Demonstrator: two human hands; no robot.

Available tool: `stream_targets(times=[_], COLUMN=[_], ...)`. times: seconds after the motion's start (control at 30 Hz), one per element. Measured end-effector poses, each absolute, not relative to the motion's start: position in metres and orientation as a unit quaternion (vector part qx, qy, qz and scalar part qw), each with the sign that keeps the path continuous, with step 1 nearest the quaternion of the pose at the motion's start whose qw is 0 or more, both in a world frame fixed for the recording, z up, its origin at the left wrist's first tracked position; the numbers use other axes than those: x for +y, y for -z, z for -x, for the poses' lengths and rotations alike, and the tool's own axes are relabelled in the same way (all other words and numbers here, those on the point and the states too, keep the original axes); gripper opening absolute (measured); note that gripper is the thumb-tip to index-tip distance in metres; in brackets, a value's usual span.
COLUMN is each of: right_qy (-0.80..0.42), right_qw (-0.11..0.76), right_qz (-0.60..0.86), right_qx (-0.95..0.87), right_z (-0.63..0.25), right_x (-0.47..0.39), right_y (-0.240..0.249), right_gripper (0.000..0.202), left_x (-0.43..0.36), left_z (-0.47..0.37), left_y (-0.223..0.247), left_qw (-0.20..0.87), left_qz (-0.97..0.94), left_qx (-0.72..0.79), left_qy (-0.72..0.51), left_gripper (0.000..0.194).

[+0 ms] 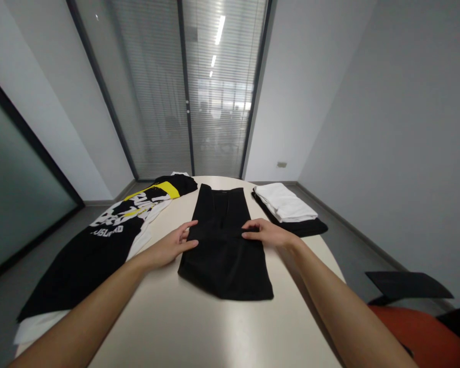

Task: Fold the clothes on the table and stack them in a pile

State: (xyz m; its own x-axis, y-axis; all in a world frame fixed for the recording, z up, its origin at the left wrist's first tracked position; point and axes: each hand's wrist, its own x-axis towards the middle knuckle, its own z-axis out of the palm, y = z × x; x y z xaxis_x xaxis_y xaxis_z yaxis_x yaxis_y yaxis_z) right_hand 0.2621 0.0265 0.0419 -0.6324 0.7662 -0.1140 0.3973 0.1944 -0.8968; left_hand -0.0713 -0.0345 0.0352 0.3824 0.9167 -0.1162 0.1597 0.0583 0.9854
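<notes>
A long, matte-black fabric garment point(228, 263) lies at the middle of a smooth, rounded cream counter point(199, 327), between 2 bare hands at its side edges, apparently placed there to keep the cloth straight and flat. The left hand point(173, 246) is spread, thumb parted from fingers; the right hand point(266, 232) has its thumb and forefinger slightly apart, though whether they pinch a fold cannot be told. At right, 1 folded white cloth point(285, 202) rests on folded black fabric point(308, 226), seemingly stacked to save space. At left lies black, white and yellow printed clothing point(95, 255), its layers uncountable. Beyond sits 1 red-seated chair point(417, 332).
</notes>
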Motion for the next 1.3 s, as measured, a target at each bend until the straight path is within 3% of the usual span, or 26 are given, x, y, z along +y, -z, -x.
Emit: stream_targets(times=[0.27,0.47,0.6,0.73,0.97,1.3], right_qy=[-0.511,-0.467,-0.445,-0.406,-0.364,-0.369], right_qw=[0.094,0.163,0.137,0.129,0.185,0.201], right_qz=[0.364,0.348,0.361,0.405,0.334,0.276], right_qx=[-0.773,-0.796,-0.808,-0.809,-0.849,-0.864], right_z=[-0.253,-0.253,-0.251,-0.244,-0.236,-0.224], right_x=[0.009,0.005,0.009,0.009,0.003,-0.013], right_y=[-0.059,-0.068,-0.056,-0.046,-0.049,-0.068], right_gripper=[0.043,0.032,0.033,0.038,0.021,0.023], left_x=[-0.046,-0.05,-0.048,-0.046,-0.045,-0.051], left_z=[0.064,0.058,0.058,0.058,0.054,0.052], left_y=[-0.061,-0.065,-0.056,-0.048,-0.045,-0.06], left_qw=[0.532,0.591,0.646,0.636,0.616,0.584], left_qz=[-0.609,-0.523,-0.446,-0.419,-0.457,-0.599], left_qx=[0.419,0.407,0.452,0.526,0.468,0.366], left_qy=[-0.413,-0.461,-0.424,-0.378,-0.438,-0.407], left_gripper=[0.069,0.073,0.075,0.069,0.069,0.054])
